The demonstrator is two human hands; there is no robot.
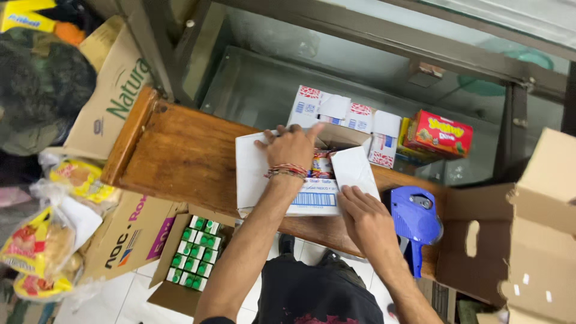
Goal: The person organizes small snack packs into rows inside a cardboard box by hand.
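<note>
A white carton [255, 174] with opened flaps lies on a wooden shelf [180, 156]. Small red and white packets [322, 165] show inside it. My left hand [292, 147], with a beaded band on the wrist, lies flat on the carton's left flap, holding it open. My right hand [367, 219] rests on the carton's right flap [354, 168] near the front corner. A blue price-label gun [415, 219] lies on the shelf just right of my right hand.
More white boxes [345, 114] and a red snack box [441, 135] stand behind the glass. Brown cardboard boxes [528, 240] sit at right, and another [111, 90] at left. A floor box holds green-topped cartons [195, 252]. Bagged bread [42, 246] lies at the left edge.
</note>
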